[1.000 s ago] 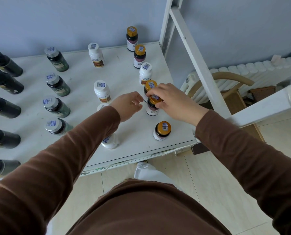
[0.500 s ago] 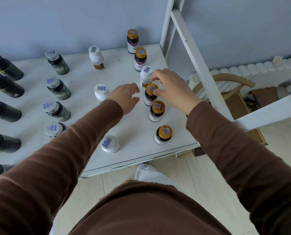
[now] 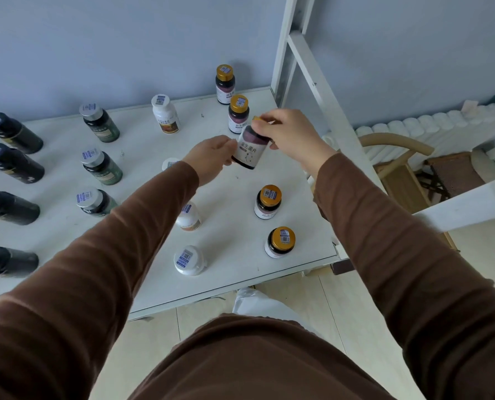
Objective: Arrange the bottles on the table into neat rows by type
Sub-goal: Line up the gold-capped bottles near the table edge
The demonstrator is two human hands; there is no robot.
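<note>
Dim, flat daylight; soft shadows (edges bowed, slightly blurred).

Held bottle's (image 3: 249, 150) label reads "益生菌片" — other labels too small.

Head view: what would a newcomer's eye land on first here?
First, the tilted gold-capped bottle lifted off the white table, its cap end in the right hand grip while the left hand reaches in beside it. Next, the sorted columns: black bottles along the left edge, silver-capped green bottles beside them, and more gold-capped ones on the right.
</note>
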